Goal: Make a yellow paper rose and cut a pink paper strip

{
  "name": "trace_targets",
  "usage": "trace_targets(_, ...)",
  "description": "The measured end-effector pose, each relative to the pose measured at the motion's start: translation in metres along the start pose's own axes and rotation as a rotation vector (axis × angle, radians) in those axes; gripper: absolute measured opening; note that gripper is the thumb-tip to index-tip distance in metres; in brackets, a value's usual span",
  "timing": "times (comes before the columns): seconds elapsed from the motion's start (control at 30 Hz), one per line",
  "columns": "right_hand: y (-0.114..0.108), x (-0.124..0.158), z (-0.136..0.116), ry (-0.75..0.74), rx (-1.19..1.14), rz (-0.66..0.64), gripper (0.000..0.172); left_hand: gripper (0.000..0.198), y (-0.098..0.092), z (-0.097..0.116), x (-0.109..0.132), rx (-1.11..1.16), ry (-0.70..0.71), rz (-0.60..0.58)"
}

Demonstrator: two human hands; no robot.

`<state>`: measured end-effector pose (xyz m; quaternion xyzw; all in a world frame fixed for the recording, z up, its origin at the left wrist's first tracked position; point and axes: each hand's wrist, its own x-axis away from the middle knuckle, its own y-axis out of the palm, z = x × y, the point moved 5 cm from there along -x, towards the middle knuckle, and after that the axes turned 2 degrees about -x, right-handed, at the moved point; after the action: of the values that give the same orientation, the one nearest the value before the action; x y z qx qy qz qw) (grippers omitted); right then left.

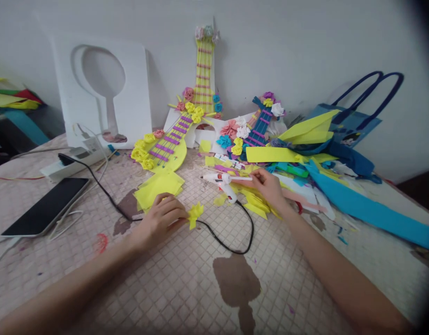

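Note:
My left hand (pixel 161 217) rests on the table with its fingers curled round a small yellow foam flower piece (pixel 195 214). My right hand (pixel 269 186) reaches to the white glue gun (pixel 224 182), fingers closed on the rear of it where the glue stick (pixel 240 177) sticks out. The gun lies on its side, nozzle pointing left. Its black cord (pixel 231 242) loops across the table between my hands. A stack of yellow foam squares (pixel 157 185) lies just beyond my left hand.
A yellow foam guitar (pixel 176 139) with flowers and a blue one (pixel 259 125) lean at the back wall. Foam scraps (pixel 305 153) and a blue bag (pixel 350 123) pile at right. A phone (pixel 47 205), power strip (pixel 71 160) and white foam board (pixel 103 88) stand left.

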<state>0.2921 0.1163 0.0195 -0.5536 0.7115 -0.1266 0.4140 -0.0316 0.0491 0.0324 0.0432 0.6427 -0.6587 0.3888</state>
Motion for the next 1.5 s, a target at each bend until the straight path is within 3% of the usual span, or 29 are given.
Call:
trace_targets(0.2,0.002,0.016,-0.002,0.034,-0.059,0.016,0.028,0.006,0.000,0.003,-0.013,-0.088,0.065,-0.024)
trace_targets(0.33,0.009,0.026,-0.007,0.031,-0.107,-0.055,0.027,0.007,0.003,0.005,-0.016,-0.113,0.104,-0.022)
trace_targets(0.5,0.017,0.037,-0.041,-0.124,-0.099,-0.210,0.027,0.005,0.004,-0.001,-0.010,-0.104,0.065,-0.015)
trace_targets(0.63,0.034,0.034,-0.060,-0.232,0.019,-0.235,0.035,0.003,0.003,-0.012,-0.006,-0.112,0.019,0.022)
trace_targets(0.73,0.052,0.023,-0.059,-0.184,0.060,-0.223,0.034,0.004,0.003,-0.017,-0.006,-0.127,0.014,0.032)
trace_targets(0.87,0.067,0.012,-0.058,-0.099,0.025,-0.224,0.019,0.004,0.003,-0.019,-0.009,-0.150,0.030,0.043)
trace_targets(1.0,0.050,0.013,-0.067,-0.077,-0.056,-0.112,0.022,0.005,0.003,-0.018,-0.010,-0.182,0.046,0.046)
trace_targets(1.1,0.029,0.024,-0.068,0.042,-0.252,-0.024,0.028,0.006,0.007,-0.016,-0.010,-0.181,0.059,0.016)
trace_targets(1.2,0.024,0.043,-0.067,0.153,-0.452,-0.162,0.035,0.008,0.013,-0.015,-0.010,-0.179,0.067,-0.027)
trace_targets(1.33,0.027,0.069,-0.063,0.289,-0.454,-0.324,0.030,0.010,0.017,-0.014,-0.010,-0.168,0.061,-0.049)
trace_targets(1.4,0.027,0.076,-0.066,0.264,-0.418,-0.356,0.026,0.011,0.018,-0.014,-0.010,-0.163,0.046,-0.050)
trace_targets(1.5,0.024,0.080,-0.075,0.114,-0.301,-0.398,0.023,0.012,0.017,-0.015,-0.010,-0.157,0.020,-0.061)
